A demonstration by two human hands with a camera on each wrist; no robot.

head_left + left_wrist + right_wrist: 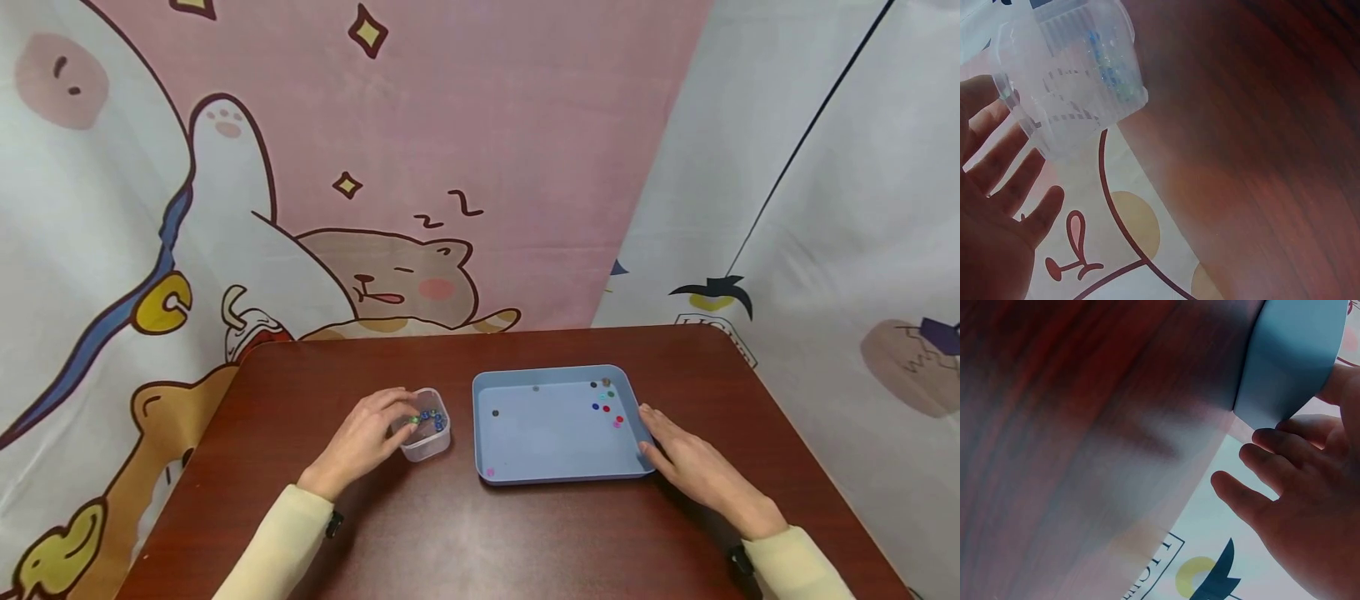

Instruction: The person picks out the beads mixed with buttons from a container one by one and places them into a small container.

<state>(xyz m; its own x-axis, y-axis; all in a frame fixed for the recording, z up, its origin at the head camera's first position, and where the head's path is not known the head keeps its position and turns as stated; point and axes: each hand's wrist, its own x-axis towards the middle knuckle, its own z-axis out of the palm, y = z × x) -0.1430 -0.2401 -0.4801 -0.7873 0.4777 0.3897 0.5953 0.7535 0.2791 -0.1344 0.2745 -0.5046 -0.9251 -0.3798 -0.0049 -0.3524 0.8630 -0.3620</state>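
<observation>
A small clear plastic container [427, 450] stands on the table left of the tray, with several blue and green marbles or beads [431, 417] inside. My left hand [367, 433] is at its left side, fingers loosely bent and fingertips overlapping the open top in the head view. In the left wrist view those fingertips lie right at the container's [1072, 94] edge. A light blue rectangular tray [547, 450] lies to the right, holding several small coloured pieces [606, 408], mostly near its right end. My right hand [697, 467] touches the tray's right rim with nearly straight fingers.
The brown wooden table [555, 542] reaches back to a hanging cloth [525, 167] printed with cartoon animals. A single pink piece [491, 472] lies in the tray's near left corner, and dark pieces lie near its far side.
</observation>
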